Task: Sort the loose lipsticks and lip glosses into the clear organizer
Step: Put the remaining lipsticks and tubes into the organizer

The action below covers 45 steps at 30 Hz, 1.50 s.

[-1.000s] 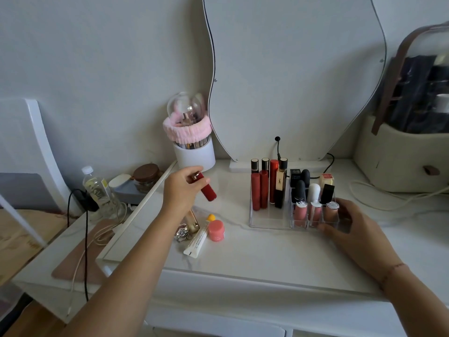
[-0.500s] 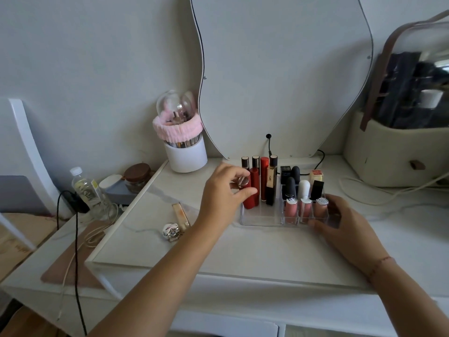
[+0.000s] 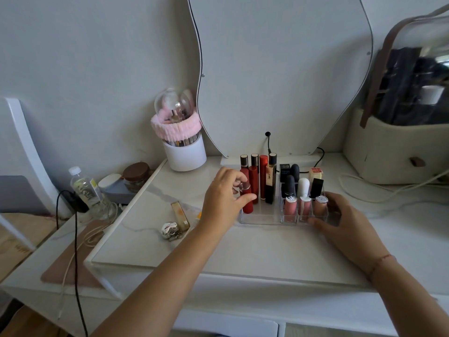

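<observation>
Seating a red lip gloss (image 3: pixel 247 207) upright into the clear organizer (image 3: pixel 262 219), at the 9 o'clock end of its wide left compartment, just in front of the taller red tubes ranged toward 12 o'clock. Pinching the gloss just below its clear cap with the left hand (image 3: pixel 226 198), fingers (image 3: pixel 249 197) drawn narrow around it, thumb on the near side. Base of the gloss seemingly down on the compartment floor or very near it, hard to tell through the clear wall. Bracing the organizer at its 4 o'clock corner with the right hand (image 3: pixel 345 222), fingers curved round that corner and thumb laid along the front wall. Judging this as the placing step, close to done. Calling next for a soft release without nudging the neighbouring tubes, then a reach to about 8 o'clock of the organizer, toward a gold lipstick (image 3: pixel 180 214) lying loose on the table (image 3: pixel 243 251) beside a silver trinket (image 3: pixel 170 231), with a small tube end (image 3: pixel 198 215) peeking from behind the left wrist. Keeping the right hand as a brace, probably wise with so light a tray.
</observation>
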### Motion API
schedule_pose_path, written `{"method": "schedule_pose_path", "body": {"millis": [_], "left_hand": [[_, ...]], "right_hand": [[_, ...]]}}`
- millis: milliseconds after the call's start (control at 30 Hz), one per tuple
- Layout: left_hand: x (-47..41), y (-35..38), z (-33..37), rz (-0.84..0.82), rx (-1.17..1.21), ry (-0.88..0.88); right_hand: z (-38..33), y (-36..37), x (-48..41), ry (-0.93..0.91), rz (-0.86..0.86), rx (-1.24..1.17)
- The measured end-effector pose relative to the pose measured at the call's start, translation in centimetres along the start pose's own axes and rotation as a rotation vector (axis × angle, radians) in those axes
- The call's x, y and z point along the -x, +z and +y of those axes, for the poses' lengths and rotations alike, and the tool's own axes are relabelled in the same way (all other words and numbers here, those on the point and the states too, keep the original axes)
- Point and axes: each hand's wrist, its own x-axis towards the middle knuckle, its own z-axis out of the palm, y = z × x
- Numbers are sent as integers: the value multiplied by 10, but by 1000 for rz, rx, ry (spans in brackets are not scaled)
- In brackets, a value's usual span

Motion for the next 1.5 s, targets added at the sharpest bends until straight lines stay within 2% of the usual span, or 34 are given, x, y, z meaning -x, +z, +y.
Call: {"method": "schedule_pose_path", "body": {"millis": [267,367,467,567,667,767,967,1067,1200,1300,1400,1500], "left_hand": [[5,-7,-9,21,-4,1],[8,-23,-19,63,-40,-62],[6,-50,-46,71,-211,-248],[5,-76,-76,-73,-361,-520],[8,-85,-89,-228,-339,-693],[10,-84,-91,-264,-258,-756],[5,-75,-96,-220,-297,-743],[1,-70,-97,-142,-251,-738],[-6,-69,-91,37,-47,-697],[-13,-71,-72,96,102,-602],[-19,-74,-39,91,304,-480],[-25,-75,1,2,404,-347]], "right_hand": [[1,1,0,2,5,9],[1,0,0,8,5,7],[1,0,0,3,-4,9],[1,0,0,10,-7,15],[1,0,0,21,-18,4],[0,0,1,28,-21,2],[1,0,1,15,-22,20],[0,0,1,10,-15,22],[0,0,1,7,-13,8],[0,0,1,8,-17,6],[0,-1,1,11,-7,15],[-1,-1,1,17,1,15]]}}
